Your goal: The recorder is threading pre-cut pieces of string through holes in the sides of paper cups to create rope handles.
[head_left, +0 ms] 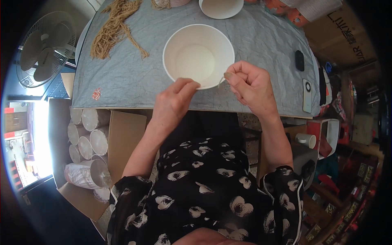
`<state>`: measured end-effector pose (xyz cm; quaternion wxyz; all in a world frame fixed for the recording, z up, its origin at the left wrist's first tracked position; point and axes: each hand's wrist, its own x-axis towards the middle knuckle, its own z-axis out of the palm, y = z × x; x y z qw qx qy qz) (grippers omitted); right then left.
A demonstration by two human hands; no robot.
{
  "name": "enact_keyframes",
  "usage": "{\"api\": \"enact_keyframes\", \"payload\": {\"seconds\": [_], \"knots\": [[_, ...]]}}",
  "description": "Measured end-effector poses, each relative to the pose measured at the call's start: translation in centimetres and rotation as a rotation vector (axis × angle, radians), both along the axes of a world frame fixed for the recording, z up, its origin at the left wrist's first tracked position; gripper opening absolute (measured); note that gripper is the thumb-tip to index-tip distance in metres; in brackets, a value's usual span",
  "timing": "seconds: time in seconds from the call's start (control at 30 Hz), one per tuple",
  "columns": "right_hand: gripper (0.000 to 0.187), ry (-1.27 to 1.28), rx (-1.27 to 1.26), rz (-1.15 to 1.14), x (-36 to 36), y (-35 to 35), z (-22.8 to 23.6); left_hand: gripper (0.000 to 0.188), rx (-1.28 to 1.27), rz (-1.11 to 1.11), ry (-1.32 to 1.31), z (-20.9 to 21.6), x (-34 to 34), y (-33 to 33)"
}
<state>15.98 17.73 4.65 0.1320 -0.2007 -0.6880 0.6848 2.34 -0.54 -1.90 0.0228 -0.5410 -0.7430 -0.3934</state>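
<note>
A white round paper tub (pixel 199 34) stands near the front edge of the table, its open mouth facing up. My left hand (pixel 175 100) is closed in a pinch at the tub's near rim, fingertips on the edge. At the right side of the rim, my right hand (pixel 252 86) is also closed, thumb against forefinger, on a short thin piece of string (pixel 221 83). Most of that string is hidden by the fingers. A loose bundle of tan twine (pixel 112 34) lies at the far left of the table.
The table has a grey cloth cover (pixel 134 85). Another white tub (pixel 221 8) and stacked printed tubs (pixel 312 10) stand at the back. A phone (pixel 307 95) and a black case (pixel 299 60) lie right. Below left, a cardboard box (pixel 126 141) holds wrapped tub stacks (pixel 96 118); a fan (pixel 47 49) stands beyond.
</note>
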Motion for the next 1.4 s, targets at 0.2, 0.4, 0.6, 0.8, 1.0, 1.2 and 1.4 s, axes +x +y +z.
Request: {"api": "enact_keyframes", "payload": {"seconds": [0.2,0.4,0.6,0.8,1.0,1.2,1.4], "knots": [[0.012,-0.084,0.012,-0.005,0.0,-1.9,-2.4,0.026,-0.015,0.007,0.060,-1.2,3.0,-1.1],[0.012,-0.102,0.119,-0.013,0.4,-2.6,-4.0,0.024,-0.027,0.026,0.044,-1.6,3.7,-1.4],[0.012,-0.137,0.169,-0.002,0.4,-2.8,-4.3,0.024,-0.015,0.019,0.042,-1.9,3.7,-1.5],[0.012,-0.152,0.159,0.003,0.4,-2.8,-4.4,0.024,-0.016,0.008,0.021,-1.9,3.7,-1.5],[0.012,-0.167,0.199,0.003,0.5,-2.8,-4.4,0.023,-0.017,0.004,0.019,-1.7,3.7,-1.5],[0.012,-0.222,0.235,0.016,0.4,-2.6,-4.2,0.022,-0.012,0.006,0.024,-1.7,3.7,-1.5],[0.014,-0.282,0.435,0.052,0.0,-2.5,-4.3,0.026,-0.026,0.014,0.047,-1.4,3.4,-1.3]]}}
